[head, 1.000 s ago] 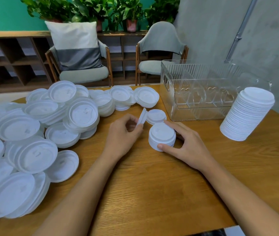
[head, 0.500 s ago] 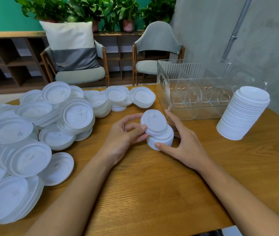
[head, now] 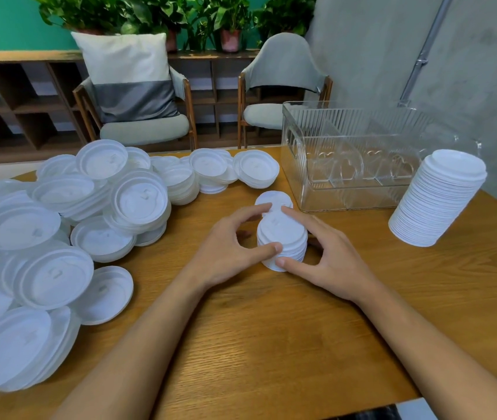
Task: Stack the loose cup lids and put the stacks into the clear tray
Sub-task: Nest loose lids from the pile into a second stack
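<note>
You are clamping left hand (head: 229,250) and right hand (head: 329,262) together around a short lid stack (head: 282,237), which is standing just in front of the clear tray (head: 347,198)'s left end. Stack axis is running vertical, lid tops facing up. Tray is showing no lids yet; tall stack (head: 438,201) is waiting at its right end, loose pile (head: 89,213) is lying well left. Judging: early.

Beyond my wooden table (head: 271,344), far off: a left chair (head: 145,131) holding a grey-and-white pillow (head: 129,77), a right chair (head: 283,71), and potted plants (head: 180,16) atop the shelf (head: 13,95).
</note>
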The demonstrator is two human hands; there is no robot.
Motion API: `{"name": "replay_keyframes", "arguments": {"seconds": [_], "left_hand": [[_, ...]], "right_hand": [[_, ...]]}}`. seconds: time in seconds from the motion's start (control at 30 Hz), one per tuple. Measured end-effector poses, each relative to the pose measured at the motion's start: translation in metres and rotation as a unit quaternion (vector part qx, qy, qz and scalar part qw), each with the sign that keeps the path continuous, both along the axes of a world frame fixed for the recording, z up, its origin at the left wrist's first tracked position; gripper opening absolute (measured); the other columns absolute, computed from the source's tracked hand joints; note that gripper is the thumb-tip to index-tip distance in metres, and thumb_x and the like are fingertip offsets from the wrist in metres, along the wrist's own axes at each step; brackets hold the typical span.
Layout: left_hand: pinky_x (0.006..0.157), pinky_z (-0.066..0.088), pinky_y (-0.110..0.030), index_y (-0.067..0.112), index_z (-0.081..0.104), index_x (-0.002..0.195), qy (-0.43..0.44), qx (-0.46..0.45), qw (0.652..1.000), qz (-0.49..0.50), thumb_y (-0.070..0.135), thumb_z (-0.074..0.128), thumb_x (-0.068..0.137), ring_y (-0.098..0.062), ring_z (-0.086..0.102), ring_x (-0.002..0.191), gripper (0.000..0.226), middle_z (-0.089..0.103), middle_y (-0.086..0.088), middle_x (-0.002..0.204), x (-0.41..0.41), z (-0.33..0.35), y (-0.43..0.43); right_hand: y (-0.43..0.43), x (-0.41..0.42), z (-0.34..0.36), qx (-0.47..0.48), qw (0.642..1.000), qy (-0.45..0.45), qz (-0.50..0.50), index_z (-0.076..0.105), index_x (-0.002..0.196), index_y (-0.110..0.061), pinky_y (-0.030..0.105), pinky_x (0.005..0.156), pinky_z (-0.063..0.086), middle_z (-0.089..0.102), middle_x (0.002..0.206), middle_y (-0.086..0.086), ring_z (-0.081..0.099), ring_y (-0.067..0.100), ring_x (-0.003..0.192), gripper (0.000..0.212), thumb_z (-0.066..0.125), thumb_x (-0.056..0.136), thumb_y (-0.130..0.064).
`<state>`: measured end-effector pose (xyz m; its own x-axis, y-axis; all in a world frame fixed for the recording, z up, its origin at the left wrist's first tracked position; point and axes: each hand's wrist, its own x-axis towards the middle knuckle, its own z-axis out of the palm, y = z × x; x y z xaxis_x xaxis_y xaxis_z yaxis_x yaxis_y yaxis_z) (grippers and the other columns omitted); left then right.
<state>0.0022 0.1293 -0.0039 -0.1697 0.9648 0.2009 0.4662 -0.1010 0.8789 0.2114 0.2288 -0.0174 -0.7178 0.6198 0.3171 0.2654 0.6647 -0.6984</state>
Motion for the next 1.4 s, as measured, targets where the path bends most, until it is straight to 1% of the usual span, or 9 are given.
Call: {"name": "replay_keyframes", "arguments": {"seconds": [0.2,0.37,0.73,0.83,0.93,1.03,1.17,1.3,1.4], "left_hand": [[0.099,0.052,-0.021,0.033,0.067,0.136,0.033,0.039,0.998,0.026,0.037,0.092,0.078,0.002,0.059,0.121,0.063,0.064,0.020,0.127,0.008,0.000,-0.001],[0.089,0.058,-0.022,0.031,0.070,0.127,0.041,0.049,0.997,0.044,0.046,0.094,0.073,0.000,0.062,0.115,0.061,0.065,0.018,0.124,0.009,-0.005,0.001],[0.090,0.053,-0.015,0.030,0.066,0.128,0.024,0.024,0.999,0.039,0.046,0.094,0.071,0.002,0.059,0.117,0.065,0.065,0.018,0.126,0.009,-0.015,0.005],[0.092,0.054,-0.019,0.030,0.068,0.131,0.012,0.024,0.999,0.018,0.043,0.086,0.083,0.004,0.060,0.117,0.053,0.066,0.019,0.126,0.006,-0.015,0.006],[0.095,0.052,-0.026,0.028,0.073,0.126,-0.012,0.066,0.996,0.067,0.048,0.063,0.102,0.002,0.064,0.113,0.033,0.071,0.018,0.122,0.003,-0.016,0.009],[0.100,0.049,-0.025,0.022,0.066,0.138,0.113,0.094,0.984,0.101,0.024,0.062,0.105,0.002,0.059,0.114,0.033,0.067,0.011,0.131,-0.005,-0.022,0.016],[0.123,0.033,-0.038,0.023,0.043,0.159,0.269,0.025,0.962,0.045,0.011,0.051,0.104,-0.011,0.037,0.148,0.057,0.044,0.005,0.163,-0.011,-0.028,0.031],[0.118,0.038,-0.043,0.027,0.031,0.165,0.362,0.013,0.932,0.017,0.018,0.046,0.106,-0.018,0.035,0.150,0.061,0.038,0.003,0.167,-0.011,-0.027,0.035],[0.103,0.047,-0.039,0.027,0.038,0.161,0.373,0.033,0.926,0.047,0.032,0.049,0.108,-0.020,0.049,0.135,0.055,0.048,0.001,0.154,-0.010,-0.025,0.031]], "right_hand": [[0.001,-0.001,0.001,-0.030,1.000,0.003,-0.001,0.038,0.158,-0.040,0.012,0.108,0.042,0.047,0.152,-0.025,0.042,-0.013,0.138,0.095,0.088,0.078,-0.044],[0.001,-0.001,0.000,-0.034,0.999,0.008,-0.006,0.045,0.156,-0.035,0.022,0.112,0.045,0.054,0.147,-0.021,0.046,-0.007,0.137,0.097,0.087,0.071,-0.054],[0.001,0.000,-0.001,-0.026,0.999,-0.016,-0.019,0.042,0.158,-0.035,0.019,0.112,0.042,0.054,0.146,-0.024,0.045,-0.011,0.135,0.102,0.084,0.069,-0.062],[0.002,0.001,-0.001,-0.018,0.999,-0.014,-0.033,0.045,0.156,-0.035,0.027,0.112,0.046,0.056,0.143,-0.023,0.049,-0.007,0.134,0.097,0.086,0.072,-0.060],[0.005,0.002,-0.003,-0.010,0.998,-0.010,-0.059,0.047,0.155,-0.036,0.030,0.112,0.046,0.056,0.143,-0.023,0.050,-0.006,0.133,0.092,0.089,0.075,-0.050],[0.009,0.004,-0.004,0.005,0.995,-0.010,-0.100,0.048,0.152,-0.036,0.021,0.107,0.043,0.054,0.142,-0.023,0.048,-0.006,0.130,0.088,0.089,0.075,-0.046],[0.013,0.003,-0.005,0.012,0.989,-0.012,-0.146,0.049,0.149,-0.034,0.004,0.090,0.033,0.052,0.134,-0.022,0.044,-0.007,0.120,0.083,0.090,0.076,-0.040],[0.013,0.002,-0.005,0.016,0.988,-0.012,-0.151,0.049,0.147,-0.034,0.004,0.090,0.032,0.053,0.132,-0.022,0.045,-0.006,0.119,0.080,0.089,0.077,-0.039],[0.013,0.003,-0.005,0.010,0.988,-0.019,-0.151,0.048,0.148,-0.035,0.004,0.090,0.031,0.050,0.133,-0.023,0.043,-0.007,0.119,0.081,0.089,0.078,-0.040]]}}
